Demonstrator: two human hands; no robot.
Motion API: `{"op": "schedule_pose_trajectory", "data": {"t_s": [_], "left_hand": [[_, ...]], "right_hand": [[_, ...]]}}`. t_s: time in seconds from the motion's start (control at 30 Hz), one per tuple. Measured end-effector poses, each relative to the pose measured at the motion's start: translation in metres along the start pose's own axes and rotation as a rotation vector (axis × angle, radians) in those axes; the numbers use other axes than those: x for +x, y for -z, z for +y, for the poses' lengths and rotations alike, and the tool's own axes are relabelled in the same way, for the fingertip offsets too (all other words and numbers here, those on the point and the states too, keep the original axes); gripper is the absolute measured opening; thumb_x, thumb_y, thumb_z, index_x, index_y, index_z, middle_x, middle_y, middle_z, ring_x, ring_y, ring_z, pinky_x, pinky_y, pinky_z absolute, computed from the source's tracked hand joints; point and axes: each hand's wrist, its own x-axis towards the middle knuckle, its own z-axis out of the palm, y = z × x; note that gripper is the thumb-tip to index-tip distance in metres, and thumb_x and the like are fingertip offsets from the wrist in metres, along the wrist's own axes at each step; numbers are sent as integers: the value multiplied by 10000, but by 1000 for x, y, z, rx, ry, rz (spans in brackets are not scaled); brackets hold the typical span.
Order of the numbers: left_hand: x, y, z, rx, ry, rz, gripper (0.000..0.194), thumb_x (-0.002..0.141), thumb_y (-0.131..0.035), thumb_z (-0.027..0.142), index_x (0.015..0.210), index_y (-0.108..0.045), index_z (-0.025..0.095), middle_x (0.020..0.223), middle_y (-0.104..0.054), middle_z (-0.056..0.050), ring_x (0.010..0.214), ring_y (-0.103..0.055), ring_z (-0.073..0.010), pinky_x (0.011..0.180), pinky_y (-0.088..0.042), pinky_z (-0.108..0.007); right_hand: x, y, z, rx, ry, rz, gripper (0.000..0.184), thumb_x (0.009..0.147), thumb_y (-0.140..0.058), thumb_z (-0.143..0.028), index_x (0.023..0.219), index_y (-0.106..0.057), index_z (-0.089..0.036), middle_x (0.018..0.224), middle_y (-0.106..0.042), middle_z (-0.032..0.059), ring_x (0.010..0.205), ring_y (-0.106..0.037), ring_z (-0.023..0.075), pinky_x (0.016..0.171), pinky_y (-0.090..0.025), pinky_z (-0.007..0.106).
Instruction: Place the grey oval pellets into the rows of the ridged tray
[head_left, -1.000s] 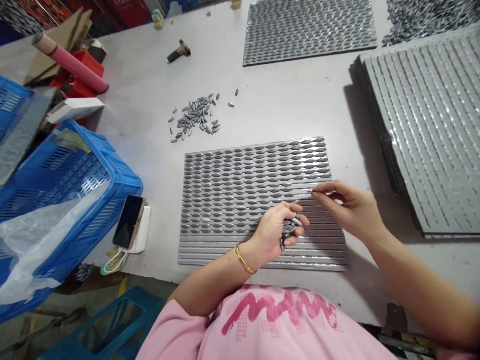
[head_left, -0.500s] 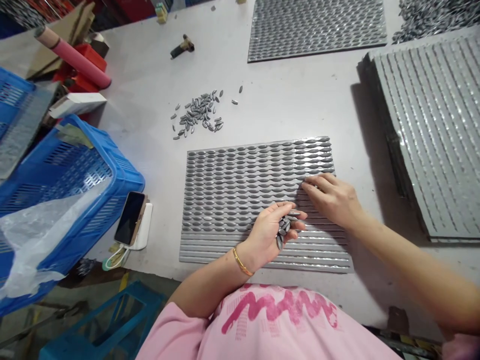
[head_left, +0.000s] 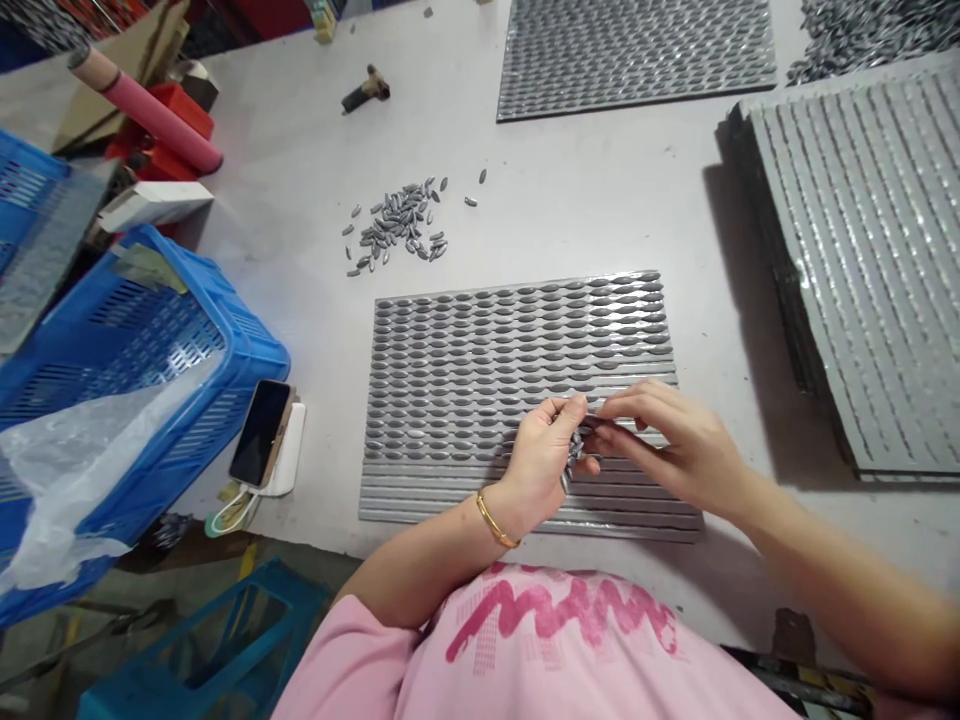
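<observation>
Rightward of the cupped hand a moment ago, the right hand (head_left: 679, 440) has now come in across the sheet, and its fingertips (head_left: 600, 420) meet the cluster held by the left hand (head_left: 540, 460). Its fingers are curled and nearly closed, but whether they have hold of a piece is too small to tell. The left hand, wearing a thin gold bangle (head_left: 495, 522), stays half closed, gripping a small bunch of grey lens-shaped pieces (head_left: 576, 446) against its palm.

Both hands hover over the near part of a ridged grey metal sheet (head_left: 525, 497). Its far rows are filled with matching grey lens-shaped pieces (head_left: 517, 340), while its nearest grooves show bare. A loose heap of those pieces (head_left: 394, 225) lies on the pale grey table (head_left: 570, 225) just beyond the sheet.

Further right stands a stack of filled sheets (head_left: 862, 260), and another filled sheet (head_left: 637, 60) lies at the far edge. To the left sit a blue perforated plastic crate (head_left: 247, 350) with a clear plastic bag (head_left: 82, 470) draped over it, plus a black-screened phone (head_left: 259, 432) on a white power bank (head_left: 294, 450). A pink printed T-shirt (head_left: 555, 650) fills the near edge.
</observation>
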Motion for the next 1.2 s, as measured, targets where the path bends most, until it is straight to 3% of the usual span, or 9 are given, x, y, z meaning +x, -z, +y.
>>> {"op": "schedule_pose_trajectory", "data": {"t_s": [0.3, 0.43, 0.5, 0.57, 0.63, 0.83, 1.0, 1.2], "left_hand": [[2, -5, -8, 6, 54, -31, 403, 774, -751, 524, 837, -589, 160, 785, -613, -18, 585, -597, -91, 373, -349, -153], [2, -5, 6, -90, 210, -4, 234, 883, -612, 368, 915, -620, 136, 898, -696, -103, 621, -683, -141, 397, -390, -170], [1, -4, 15, -140, 273, 6, 153, 857, -551, 214, 955, -628, 126, 937, -717, -125, 681, -715, -163, 434, -437, -172], [-1, -1, 22, -163, 270, 24, 223, 769, -537, 90, 969, -624, 132, 983, -727, -119, 745, -732, -167, 487, -484, -168], [-4, 1, 23, -146, 243, 31, 281, 713, -539, 32, 960, -620, 137, 1015, -731, -112, 787, -738, -167, 531, -513, -164], [-10, 1, 15, -85, 261, 32, 94, 855, -630, 158, 948, -621, 145, 978, -733, -110, 737, -724, -139, 529, -512, -153], [-10, 0, 16, -92, 237, 12, 136, 887, -663, 247, 980, -664, 149, 968, -727, -90, 737, -717, -131, 539, -524, -166], [-5, 0, 13, -164, 249, 32, 207, 912, -537, 201, 1090, -620, 134, 992, -744, -136, 767, -750, -194, 539, -542, -199]], "right_hand": [[-10, 2, 5, 23, -90, -61, 127, 949, -585, -230, 1013, -693, -251, 875, -712, 34, 787, -664, 165, 693, -532, 301], [-17, 6, 20, 186, -293, 53, 99, 921, -636, -288, 982, -708, -259, 895, -740, 21, 784, -693, 173, 671, -553, 295], [-19, 9, 32, 169, -368, 136, 110, 910, -652, -317, 981, -713, -259, 891, -744, 16, 767, -695, 176, 643, -550, 295], [-18, 11, 46, 13, -330, 173, 116, 915, -640, -313, 982, -716, -255, 905, -743, 24, 769, -689, 181, 647, -542, 309], [-16, 13, 58, -208, -206, 167, 127, 936, -598, -276, 978, -715, -247, 924, -740, 41, 803, -682, 194, 689, -539, 335], [-10, 14, 82, -712, 83, -33, 257, 939, -504, -139, 1086, -704, -207, 1024, -740, 76, 902, -652, 223, 736, -513, 360], [-7, 18, 84, -752, 107, -103, 297, 936, -471, -124, 1102, -705, -199, 1045, -726, 83, 906, -628, 228, 710, -475, 355], [-3, 22, 79, -704, 98, -109, 244, 935, -507, -162, 1060, -713, -199, 1021, -724, 91, 903, -629, 239, 725, -473, 364]]}}
